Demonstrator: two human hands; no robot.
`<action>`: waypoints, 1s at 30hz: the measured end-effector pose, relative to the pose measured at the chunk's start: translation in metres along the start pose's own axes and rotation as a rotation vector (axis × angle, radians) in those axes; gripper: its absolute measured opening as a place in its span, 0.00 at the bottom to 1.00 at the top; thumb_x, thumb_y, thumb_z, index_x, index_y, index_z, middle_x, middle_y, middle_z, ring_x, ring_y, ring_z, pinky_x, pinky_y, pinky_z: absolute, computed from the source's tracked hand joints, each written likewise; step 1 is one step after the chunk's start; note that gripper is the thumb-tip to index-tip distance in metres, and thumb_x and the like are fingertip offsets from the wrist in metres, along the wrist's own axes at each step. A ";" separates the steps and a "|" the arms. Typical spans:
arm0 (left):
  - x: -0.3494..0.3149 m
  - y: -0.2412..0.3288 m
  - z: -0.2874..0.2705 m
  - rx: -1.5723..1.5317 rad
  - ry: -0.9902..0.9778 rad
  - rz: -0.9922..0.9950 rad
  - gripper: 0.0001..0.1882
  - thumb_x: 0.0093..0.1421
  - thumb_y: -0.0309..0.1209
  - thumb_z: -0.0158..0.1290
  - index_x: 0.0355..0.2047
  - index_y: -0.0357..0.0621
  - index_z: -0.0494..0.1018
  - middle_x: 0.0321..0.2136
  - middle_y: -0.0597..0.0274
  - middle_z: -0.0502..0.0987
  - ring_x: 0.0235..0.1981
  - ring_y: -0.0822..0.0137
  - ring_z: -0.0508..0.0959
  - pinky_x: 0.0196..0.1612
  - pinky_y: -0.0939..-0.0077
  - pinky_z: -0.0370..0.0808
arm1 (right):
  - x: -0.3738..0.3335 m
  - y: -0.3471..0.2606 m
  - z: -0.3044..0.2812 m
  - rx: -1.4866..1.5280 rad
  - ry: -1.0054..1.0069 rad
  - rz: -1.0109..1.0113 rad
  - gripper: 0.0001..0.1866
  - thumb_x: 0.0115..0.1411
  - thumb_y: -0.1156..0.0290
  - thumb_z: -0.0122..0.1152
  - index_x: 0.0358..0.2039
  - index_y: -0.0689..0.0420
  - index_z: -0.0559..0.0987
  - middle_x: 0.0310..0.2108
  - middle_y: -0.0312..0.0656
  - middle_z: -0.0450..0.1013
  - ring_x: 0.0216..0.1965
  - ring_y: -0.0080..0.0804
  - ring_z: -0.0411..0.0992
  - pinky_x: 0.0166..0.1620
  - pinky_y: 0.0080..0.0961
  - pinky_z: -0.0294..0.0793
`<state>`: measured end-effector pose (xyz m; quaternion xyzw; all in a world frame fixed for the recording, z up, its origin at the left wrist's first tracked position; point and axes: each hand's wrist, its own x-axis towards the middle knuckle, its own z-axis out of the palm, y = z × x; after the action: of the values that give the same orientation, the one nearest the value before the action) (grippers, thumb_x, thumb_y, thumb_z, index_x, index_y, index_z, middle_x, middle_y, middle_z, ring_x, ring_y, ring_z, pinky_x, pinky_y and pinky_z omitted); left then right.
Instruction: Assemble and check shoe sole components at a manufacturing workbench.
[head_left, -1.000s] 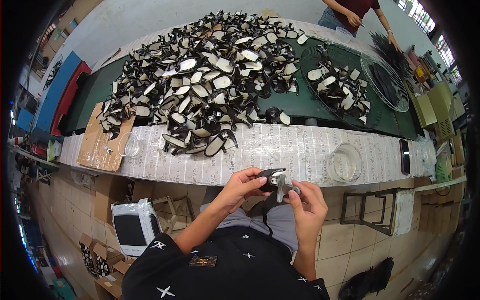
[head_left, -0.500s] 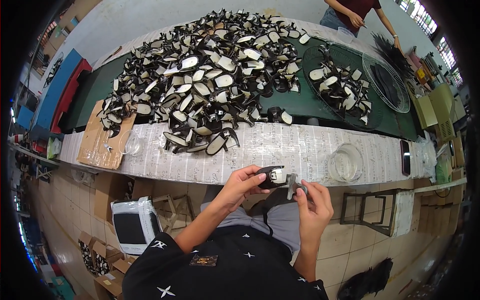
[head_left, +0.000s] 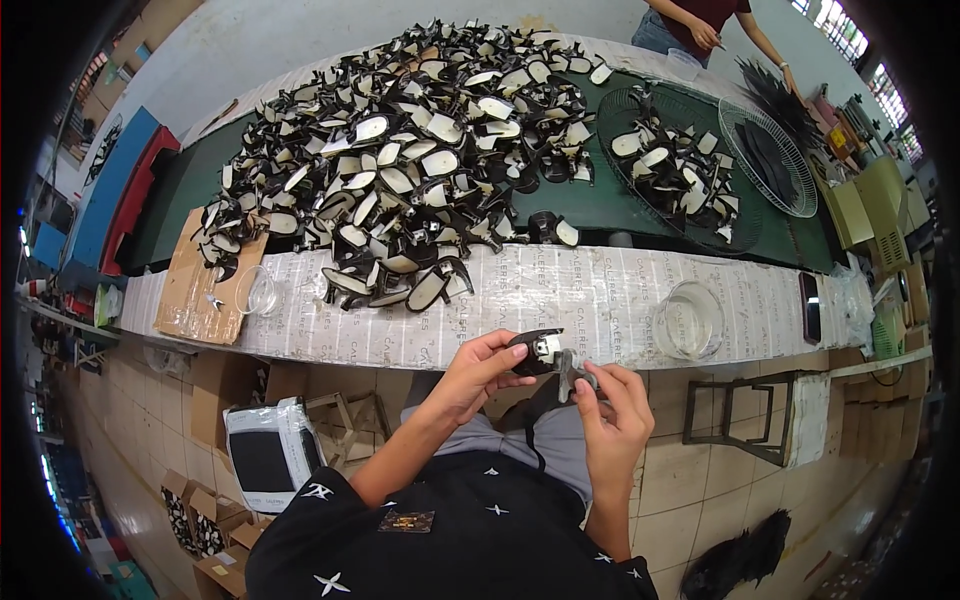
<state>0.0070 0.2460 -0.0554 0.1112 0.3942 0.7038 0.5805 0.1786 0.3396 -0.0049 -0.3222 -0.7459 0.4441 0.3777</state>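
Observation:
My left hand [head_left: 476, 378] is closed around a small black shoe part with a pale lining [head_left: 546, 346], above my lap at the bench's near edge. Between the fingertips of my right hand [head_left: 622, 402] is a grey tool with a flat, wide head [head_left: 565, 380]. Its head is right up against the right side of the part; whether they touch I cannot tell. Beyond my hands, a large heap of similar black and cream shoe parts [head_left: 400, 180] covers the green surface and spills onto the wrapped bench edge [head_left: 590, 300].
A clear round bowl [head_left: 690, 322] stands to the right, near a phone [head_left: 810, 308]. Wire basket [head_left: 625, 165] holds more parts. Cardboard [head_left: 190, 290] and a clear cup [head_left: 262, 292] lie left. A co-worker's hand [head_left: 706, 36] shows at the far right. A stool [head_left: 745, 415] stands below.
My right hand has moved left, bringing the tool's head up to the shoe part. My left hand stays nearly in place, still holding the part. The whole view has shifted slightly.

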 end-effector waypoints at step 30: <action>-0.037 0.024 0.033 -0.516 -0.594 -0.093 0.27 0.54 0.32 0.66 0.49 0.35 0.68 0.34 0.59 0.76 0.34 0.63 0.80 0.34 0.73 0.83 | 0.083 0.116 0.029 0.755 0.096 0.356 0.13 0.67 0.69 0.56 0.48 0.61 0.78 0.39 0.37 0.75 0.36 0.21 0.73 0.38 0.21 0.77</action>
<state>0.0206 0.2262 -0.0063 0.1428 0.0239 0.6899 0.7093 0.1286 0.4413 -0.0960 -0.3052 -0.4449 0.7291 0.4212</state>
